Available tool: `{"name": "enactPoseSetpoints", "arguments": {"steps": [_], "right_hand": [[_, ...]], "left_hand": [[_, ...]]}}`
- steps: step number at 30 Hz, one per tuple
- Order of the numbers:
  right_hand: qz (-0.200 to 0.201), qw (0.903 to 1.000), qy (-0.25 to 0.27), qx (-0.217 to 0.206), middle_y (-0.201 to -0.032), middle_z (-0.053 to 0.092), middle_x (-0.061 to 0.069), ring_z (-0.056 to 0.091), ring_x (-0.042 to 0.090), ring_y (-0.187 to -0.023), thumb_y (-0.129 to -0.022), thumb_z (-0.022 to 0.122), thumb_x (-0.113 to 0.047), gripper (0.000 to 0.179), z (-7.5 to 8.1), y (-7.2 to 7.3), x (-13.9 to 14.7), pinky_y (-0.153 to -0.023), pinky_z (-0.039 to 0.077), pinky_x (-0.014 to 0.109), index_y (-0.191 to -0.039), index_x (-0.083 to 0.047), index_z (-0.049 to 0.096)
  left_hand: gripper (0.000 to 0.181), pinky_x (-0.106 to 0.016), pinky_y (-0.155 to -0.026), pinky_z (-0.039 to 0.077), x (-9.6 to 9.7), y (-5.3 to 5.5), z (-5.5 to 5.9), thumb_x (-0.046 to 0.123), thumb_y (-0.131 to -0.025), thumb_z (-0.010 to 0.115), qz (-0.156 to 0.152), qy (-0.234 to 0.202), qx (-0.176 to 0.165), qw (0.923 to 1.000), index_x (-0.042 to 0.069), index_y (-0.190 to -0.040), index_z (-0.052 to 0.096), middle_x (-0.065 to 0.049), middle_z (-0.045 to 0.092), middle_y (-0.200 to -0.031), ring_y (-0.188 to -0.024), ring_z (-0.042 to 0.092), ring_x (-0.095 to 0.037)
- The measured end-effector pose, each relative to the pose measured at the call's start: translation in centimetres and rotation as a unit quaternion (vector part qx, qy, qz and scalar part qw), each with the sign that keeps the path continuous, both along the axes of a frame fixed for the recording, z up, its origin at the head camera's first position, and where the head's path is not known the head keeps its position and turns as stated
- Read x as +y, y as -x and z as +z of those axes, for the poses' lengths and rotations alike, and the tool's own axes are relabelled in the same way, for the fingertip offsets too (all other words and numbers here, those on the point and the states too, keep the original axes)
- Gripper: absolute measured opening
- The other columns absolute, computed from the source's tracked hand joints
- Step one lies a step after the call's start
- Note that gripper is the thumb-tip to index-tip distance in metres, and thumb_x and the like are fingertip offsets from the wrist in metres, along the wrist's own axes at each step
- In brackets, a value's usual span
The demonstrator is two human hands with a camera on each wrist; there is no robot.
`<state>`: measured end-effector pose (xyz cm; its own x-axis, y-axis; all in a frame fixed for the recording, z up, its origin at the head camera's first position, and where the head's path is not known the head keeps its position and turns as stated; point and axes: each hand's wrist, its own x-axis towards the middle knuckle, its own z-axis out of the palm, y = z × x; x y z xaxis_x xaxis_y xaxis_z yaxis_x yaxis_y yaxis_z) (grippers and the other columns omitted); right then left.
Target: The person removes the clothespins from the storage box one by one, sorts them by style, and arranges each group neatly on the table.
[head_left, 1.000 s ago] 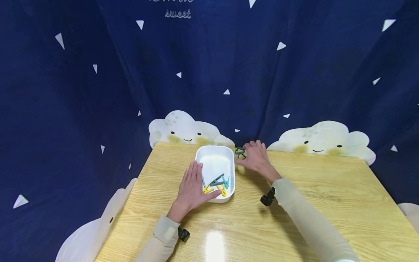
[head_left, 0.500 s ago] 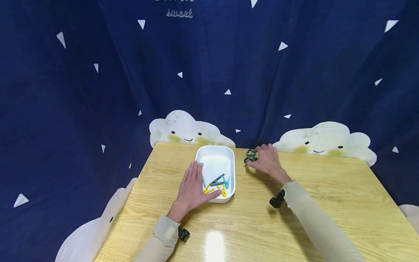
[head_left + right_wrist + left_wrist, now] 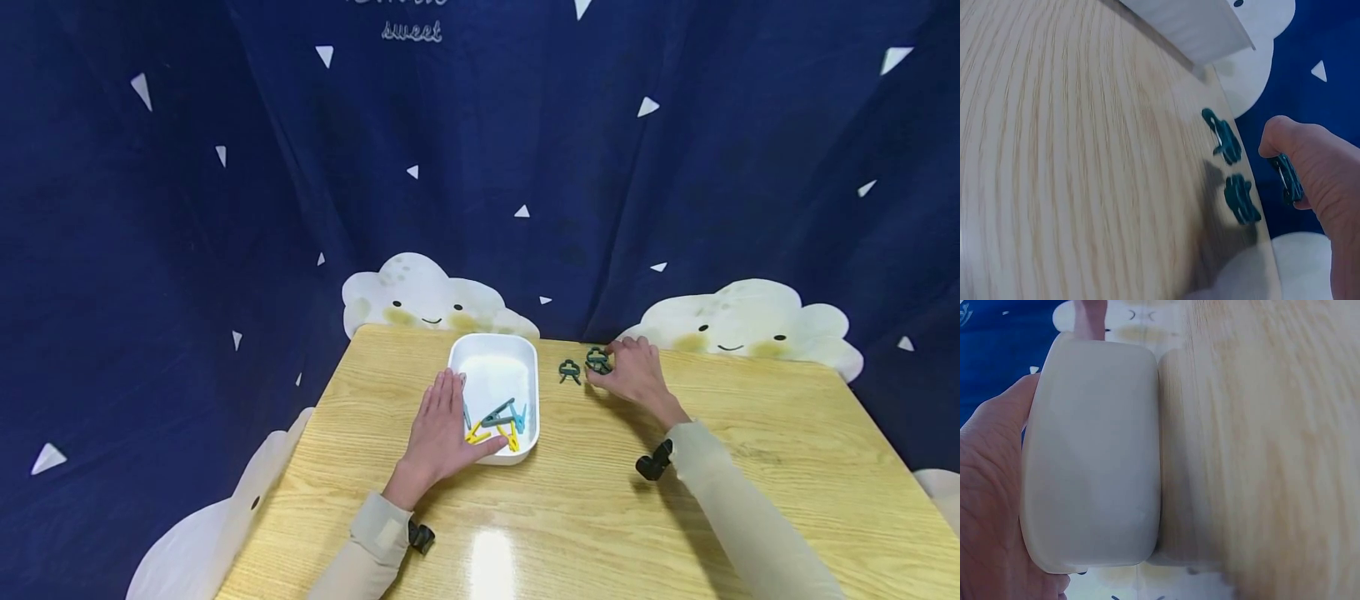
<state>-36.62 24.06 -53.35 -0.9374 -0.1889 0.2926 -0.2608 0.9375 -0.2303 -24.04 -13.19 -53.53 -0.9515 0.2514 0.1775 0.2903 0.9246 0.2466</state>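
Note:
My left hand (image 3: 438,437) lies with straight fingers along the left rim of a white tray (image 3: 495,367), its thumb stretched over the near end. The left wrist view shows the hand against the tray's outer wall. Beyond the tray to the right, my right hand (image 3: 633,373) pinches a dark green clothespin (image 3: 1286,178) between thumb and fingers above the table's far edge. Two more dark green clothespins rest on the wood in the right wrist view: one clothespin (image 3: 1222,136) closer to the tray, another clothespin (image 3: 1242,199) just below it.
Inside the tray are yellow clothespins (image 3: 512,436), a light blue clothespin (image 3: 519,419), a dark grey-green clothespin (image 3: 497,414) and a grey one partly hidden by my left hand. A dark blue curtain (image 3: 480,167) hangs behind the wooden table (image 3: 570,517).
My right hand has moved rightward along the far edge, away from the tray. A dark green clothespin now lies apart from it on the table. My left hand stays in place.

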Motion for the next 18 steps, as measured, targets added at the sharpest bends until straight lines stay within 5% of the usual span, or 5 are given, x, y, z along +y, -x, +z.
{"name": "enactPoseSetpoints", "arguments": {"steps": [18], "right_hand": [[-0.014, 0.9996, 0.016, -0.019, -0.116, 0.068, 0.026, 0.051, 0.045, -0.102, -0.076, 0.079, -0.050, 0.065, -1.7, -0.9, 3.8, -0.088, 0.037, 0.059, -0.112, 0.003, 0.072]], "left_hand": [[0.135, -0.048, -0.130, 0.011, 0.0, 0.1, 0.0, 0.097, -0.078, 0.045, 0.002, 0.000, -0.008, 1.0000, -0.002, -0.166, 0.016, -0.022, 0.011, -0.173, -0.162, 0.004, -0.033]]}}
